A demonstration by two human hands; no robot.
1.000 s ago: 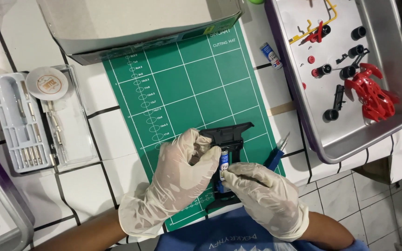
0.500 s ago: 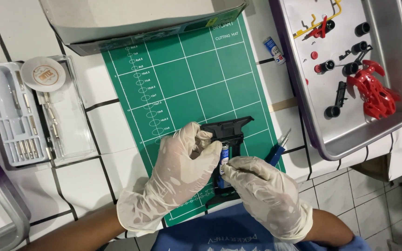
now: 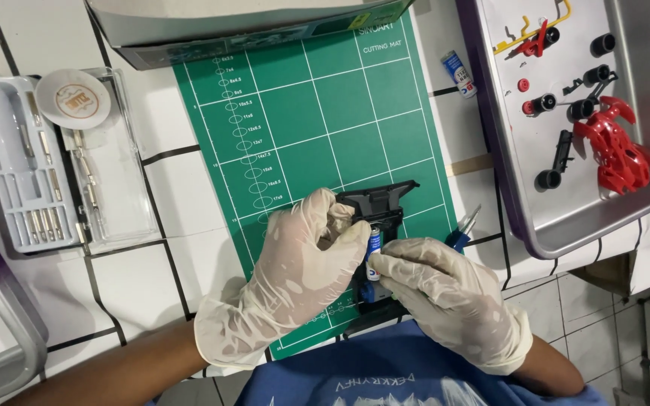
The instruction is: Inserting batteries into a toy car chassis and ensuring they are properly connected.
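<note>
Both my hands wear pale gloves and meet over a black toy-car chassis lying on the green cutting mat. My left hand grips the chassis from the left side. My right hand presses its fingertips on a small blue and white battery sitting in the chassis. The lower part of the chassis is hidden under my hands.
A metal tray at the right holds a red car body, black wheels and small parts. A second battery lies beside the mat. Blue-handled pliers rest right of my hands. A clear tool case sits at left, a grey box at top.
The hands and chassis have stayed almost in place; my right fingertips have settled onto the battery in the chassis.
</note>
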